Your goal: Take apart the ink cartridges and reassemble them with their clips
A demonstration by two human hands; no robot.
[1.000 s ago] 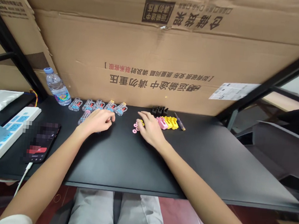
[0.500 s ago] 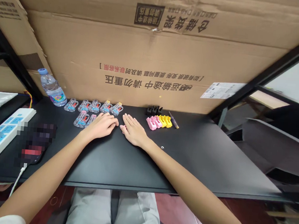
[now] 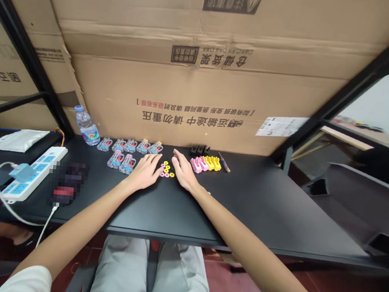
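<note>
Between my two hands lie several small pink and yellow rings (image 3: 167, 168) in a loose cluster on the black table. On their left side is my left hand (image 3: 145, 171), palm down, with fingers stretched forward and open. My right hand (image 3: 184, 170) rests on its edge at their right, fingers extended and thumb apart. Neither hand visibly holds anything. Left of my left hand stand clear plastic cases (image 3: 128, 163) with red and blue parts inside, in two rows. Right of my right hand are pink clip-shaped pieces (image 3: 198, 164), yellow ones (image 3: 213, 163) and black ones (image 3: 200, 150).
A thin dark pen-like tool (image 3: 224, 162) lies beyond the yellow pieces. At left are a water bottle (image 3: 88, 126), a phone (image 3: 70, 182) on a cable and a white power strip (image 3: 37, 172). A cardboard wall (image 3: 173, 84) closes off the back of the table (image 3: 243, 210).
My hands have moved apart, uncovering the pink and yellow rings that they hid before. The camera view has tilted up and turned slightly left.
</note>
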